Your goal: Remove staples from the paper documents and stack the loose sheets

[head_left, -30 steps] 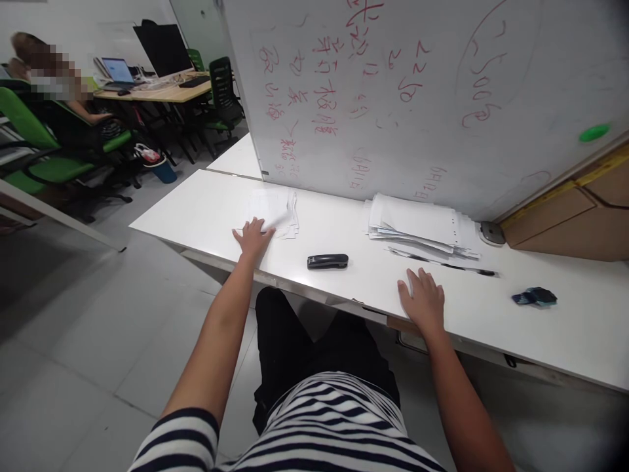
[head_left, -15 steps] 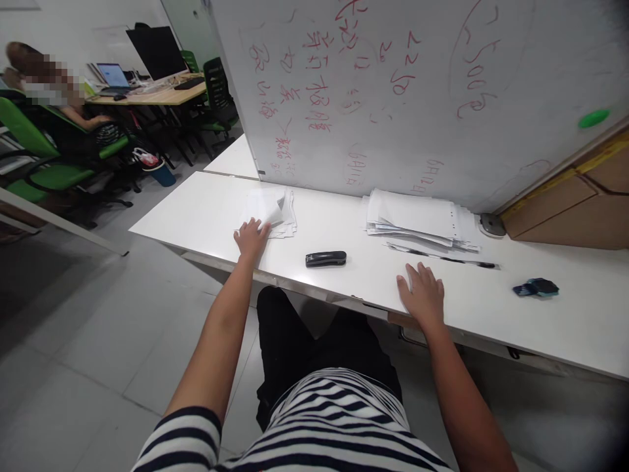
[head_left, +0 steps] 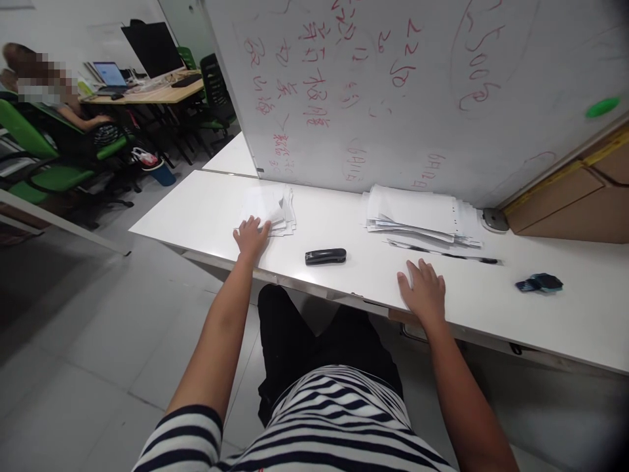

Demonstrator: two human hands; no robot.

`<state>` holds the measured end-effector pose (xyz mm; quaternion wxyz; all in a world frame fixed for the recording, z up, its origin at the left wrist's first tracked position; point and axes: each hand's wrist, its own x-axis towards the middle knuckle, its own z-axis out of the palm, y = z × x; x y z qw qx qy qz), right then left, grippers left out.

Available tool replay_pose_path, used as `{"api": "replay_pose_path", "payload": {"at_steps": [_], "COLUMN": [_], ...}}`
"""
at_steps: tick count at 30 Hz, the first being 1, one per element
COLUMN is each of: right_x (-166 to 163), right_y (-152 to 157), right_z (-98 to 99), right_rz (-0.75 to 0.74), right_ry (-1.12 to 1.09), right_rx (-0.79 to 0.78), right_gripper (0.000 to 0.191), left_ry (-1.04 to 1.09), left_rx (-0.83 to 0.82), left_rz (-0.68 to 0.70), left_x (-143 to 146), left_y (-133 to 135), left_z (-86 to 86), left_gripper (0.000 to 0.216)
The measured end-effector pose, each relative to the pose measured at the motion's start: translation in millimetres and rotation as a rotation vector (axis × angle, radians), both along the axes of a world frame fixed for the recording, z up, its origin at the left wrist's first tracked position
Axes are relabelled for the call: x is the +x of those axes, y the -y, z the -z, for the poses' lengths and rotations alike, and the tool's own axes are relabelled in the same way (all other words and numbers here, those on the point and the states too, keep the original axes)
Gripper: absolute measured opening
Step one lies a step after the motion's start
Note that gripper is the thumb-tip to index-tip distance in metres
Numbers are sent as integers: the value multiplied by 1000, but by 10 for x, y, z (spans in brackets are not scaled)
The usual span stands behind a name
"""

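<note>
Your left hand (head_left: 251,236), fingers spread, touches the small paper pile (head_left: 269,208) at 11 o'clock; right hand (head_left: 422,292) flat, spread on the table (head_left: 491,308).

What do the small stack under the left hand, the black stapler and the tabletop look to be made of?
Small stack: thin white paper, matte; a sheet edge curls by the left hand.
Black stapler: likely glossy plastic or painted metal; it shows highlights.
Tabletop: smooth white laminate, probably; it has a faint sheen.

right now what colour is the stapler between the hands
Black, clearest in the head view: the stapler lies on the white table.
</note>
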<state>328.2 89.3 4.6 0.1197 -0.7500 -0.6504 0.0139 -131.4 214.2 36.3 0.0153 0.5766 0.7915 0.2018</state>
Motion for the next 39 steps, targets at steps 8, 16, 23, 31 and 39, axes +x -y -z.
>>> {"api": "replay_pose_path", "payload": {"at_steps": [8,16,23,31,39], "right_x": [10,2,-3,-170,-474], "right_y": [-8,-10,-3,266,359], "right_z": [30,13,1,-303,-405], "right_rz": [4,3,-8,-258,-179], "right_ry": [-13,-31,-91,-916,-1293], "right_rx": [22,22,65,126,-130], "right_gripper": [56,55,54,75,58], "left_ry": [-35,3,262,916,1033], "left_rx": [45,139,326,334,-12], "left_rz": [10,-20,-41,268,289], "left_x": [-30,-94,322,1335,1472], "left_y": [-18,20,461,1563,1615], "left_z": [43,-12,-303,-390,-125], "left_gripper": [52,41,47,41,34]}}
